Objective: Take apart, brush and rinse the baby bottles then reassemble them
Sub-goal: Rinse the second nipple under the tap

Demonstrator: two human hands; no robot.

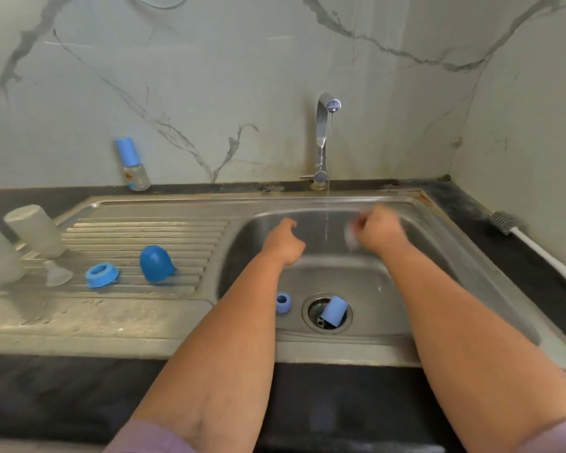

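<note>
Rinse step is running. Right hand (378,232), right of centre frame, is gripping a small pale translucent piece (351,237), likely a teat but too motion-blurred to confirm, just right of the thin water stream (327,223) falling from the tap (324,132). Left hand (283,241), centre frame, is hanging over the sink (406,289) with fingers loosely curled, holding nothing.

The rest is lying as follows:
- small blue ring (283,302) and light blue cap (334,310) are sitting lower centre in the basin, the cap lying on the drain (327,313)
- dark blue dome cap (156,263), blue collar (101,274) and clear teat (57,273) are sitting on the drainboard, centre left
- two pale bottle bodies (35,230), upside down, are resting at far left
- one assembled bottle (132,165) is standing on the bench by the wall, upper left, not yet taken apart
- bottle brush (536,246) is lying on the bench at right edge

Advice: I'd be moving the piece fully under the stream and turning it so water is flushing the inside, not just the outer face. Flow is weak, so give it time. I'd get the cap off the drain soon; it is sitting on the open grate.
</note>
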